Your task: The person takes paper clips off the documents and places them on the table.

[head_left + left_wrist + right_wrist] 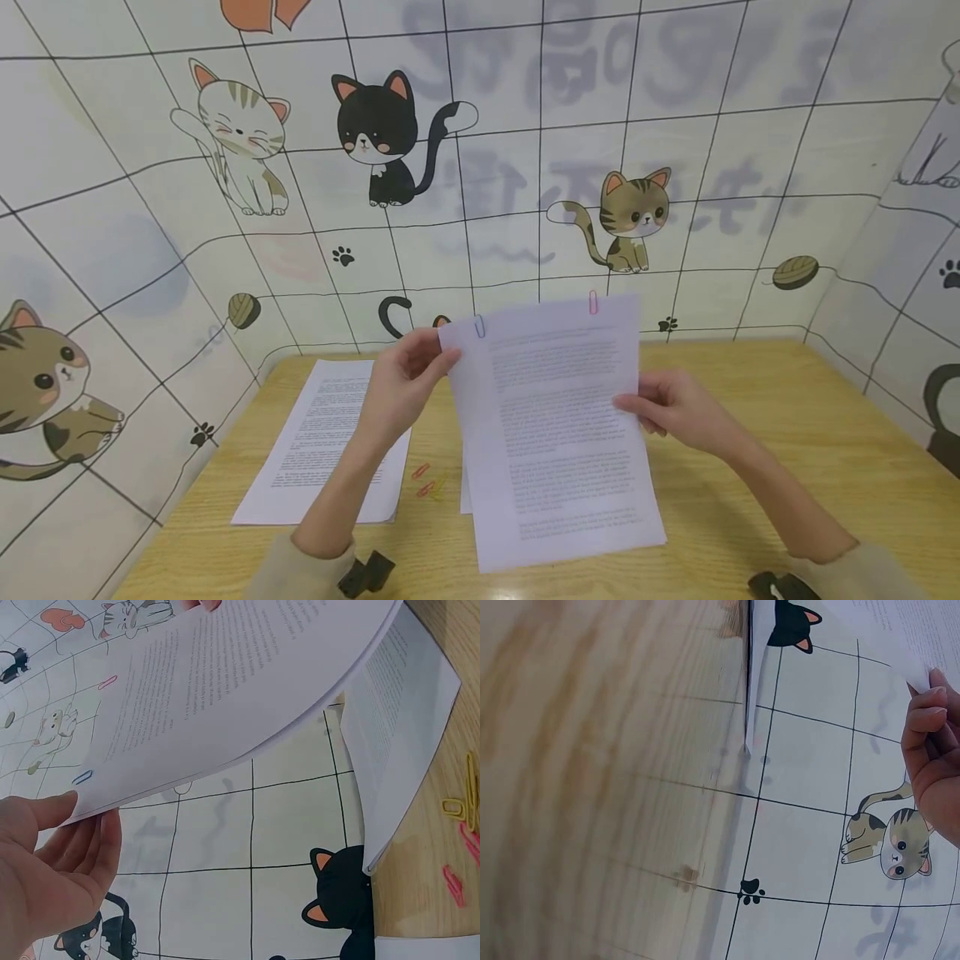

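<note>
Clipped sheets (562, 450) hang upright over the middle of the table (757, 492), lines of print showing on the side that faces us, their bottom edge towards the table's front edge. Along their top we see a blue clip (481, 326) near the left corner and a pink clip (593, 302) towards the right one, spaced apart probably so the layers stay aligned. Our left hand (397, 385) pinches the upper left corner, thumb in front and curled fingers behind, with no gap beyond the paper's thickness. Our right hand (681, 410) pinches the right edge about midway down, its other fingers bent; we judge that these two grips stop the paper sagging. Behind the sheets, another paper (466, 487) lies mostly hidden on the table. Loose paper clips (426, 489) rest between it and a printed stack (330, 442) near the table's left edge. Past the back edge rises a cat-patterned wall (510, 208).
</note>
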The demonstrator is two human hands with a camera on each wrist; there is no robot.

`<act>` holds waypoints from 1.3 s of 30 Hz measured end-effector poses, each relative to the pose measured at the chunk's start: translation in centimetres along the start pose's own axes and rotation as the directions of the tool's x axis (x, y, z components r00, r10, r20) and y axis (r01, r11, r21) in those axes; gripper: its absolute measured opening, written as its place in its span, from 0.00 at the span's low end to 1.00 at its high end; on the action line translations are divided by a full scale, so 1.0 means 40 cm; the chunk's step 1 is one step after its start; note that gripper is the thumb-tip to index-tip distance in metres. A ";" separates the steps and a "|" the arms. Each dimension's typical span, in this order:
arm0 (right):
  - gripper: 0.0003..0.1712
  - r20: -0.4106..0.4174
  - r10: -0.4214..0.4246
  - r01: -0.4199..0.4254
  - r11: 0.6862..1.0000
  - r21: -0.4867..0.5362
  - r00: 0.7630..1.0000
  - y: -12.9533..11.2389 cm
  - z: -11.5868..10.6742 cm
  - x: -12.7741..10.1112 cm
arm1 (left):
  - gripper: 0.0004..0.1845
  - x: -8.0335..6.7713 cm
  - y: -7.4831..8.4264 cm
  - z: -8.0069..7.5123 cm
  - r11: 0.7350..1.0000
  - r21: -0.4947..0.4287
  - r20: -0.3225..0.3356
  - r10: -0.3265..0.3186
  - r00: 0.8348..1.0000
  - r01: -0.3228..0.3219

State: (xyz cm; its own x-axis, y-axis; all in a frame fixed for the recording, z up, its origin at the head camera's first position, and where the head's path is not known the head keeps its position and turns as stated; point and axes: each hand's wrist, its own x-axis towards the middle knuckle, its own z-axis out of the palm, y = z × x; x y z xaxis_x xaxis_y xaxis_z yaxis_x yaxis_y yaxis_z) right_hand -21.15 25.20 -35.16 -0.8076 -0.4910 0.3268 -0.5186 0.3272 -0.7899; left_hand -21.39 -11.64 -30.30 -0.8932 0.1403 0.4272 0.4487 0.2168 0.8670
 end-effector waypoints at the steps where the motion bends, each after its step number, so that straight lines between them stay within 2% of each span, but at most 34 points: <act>1: 0.08 0.002 -0.004 0.004 1.000 0.000 1.000 0.000 0.001 0.000 | 0.13 0.000 0.004 -0.003 1.000 0.007 -0.017 0.015 1.000 -0.015; 5: 0.08 0.007 -0.011 0.011 1.000 -0.004 1.000 0.002 0.002 0.000 | 0.13 -0.001 0.020 -0.012 0.996 0.044 -0.053 0.083 0.995 -0.080; 11: 0.08 0.017 -0.010 0.011 1.000 -0.017 1.000 -0.004 0.005 0.001 | 0.10 -0.003 0.036 -0.014 0.978 0.073 -0.037 0.198 0.979 -0.195; 17: 0.08 0.021 -0.014 0.015 0.999 -0.051 1.000 -0.012 0.009 0.002 | 0.09 -0.006 0.040 -0.009 0.929 0.162 -0.024 0.342 0.940 -0.333; 22: 0.06 0.019 0.004 -0.002 0.997 -0.083 1.000 -0.016 0.013 0.002 | 0.07 -0.011 0.040 -0.002 0.891 0.218 -0.023 0.414 0.910 -0.399; 26: 0.07 0.032 -0.001 0.004 0.997 -0.081 0.999 -0.016 0.013 0.001 | 0.04 -0.014 0.041 0.002 0.884 0.242 -0.022 0.417 0.909 -0.400; 30: 0.07 0.030 -0.007 0.009 0.996 -0.089 1.000 -0.014 0.011 0.001 | 0.02 -0.017 0.046 0.002 0.892 0.275 -0.018 0.377 0.926 -0.359; 33: 0.08 0.027 -0.007 0.010 0.996 -0.094 1.000 -0.014 0.009 0.000 | 0.02 -0.019 0.048 0.002 0.896 0.285 -0.017 0.361 0.932 -0.342; 39: 0.08 0.030 -0.007 0.009 0.996 -0.092 1.000 -0.011 0.008 0.000 | 0.02 -0.016 0.039 0.007 0.901 0.277 -0.052 0.360 0.932 -0.333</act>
State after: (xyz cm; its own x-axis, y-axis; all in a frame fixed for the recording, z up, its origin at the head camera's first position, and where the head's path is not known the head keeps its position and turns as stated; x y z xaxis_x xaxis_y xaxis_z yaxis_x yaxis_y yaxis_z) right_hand -20.83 24.79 -34.96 -0.7953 -0.5171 0.3164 -0.5498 0.3954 -0.7358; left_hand -20.09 -11.11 -29.30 -0.6722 0.1581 0.7233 0.7095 0.4166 0.5683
